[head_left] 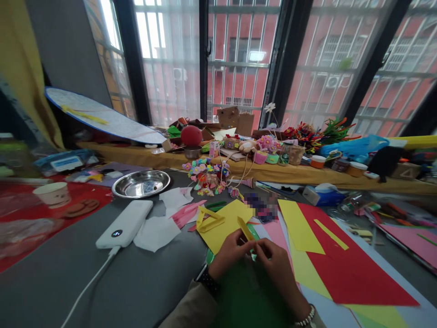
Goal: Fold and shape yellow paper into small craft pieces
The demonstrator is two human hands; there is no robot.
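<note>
Between my two hands is a folded yellow paper strip, its upper end standing up past the fingers. My left hand is closed around its lower part, a dark dotted watch band on that wrist. My right hand pinches at the same spot, its fingertips meeting the left thumb; what exactly they grip there is too small to tell. Just behind the hands lies a yellow paper sheet, with a folded yellow paper triangle on top. Green paper lies beneath my wrists.
A white power bank with a cable is at left, near crumpled white tissue and a metal plate. Red paper and a yellow sheet spread at right. Craft flowers stand behind; a cluttered sill runs below the window.
</note>
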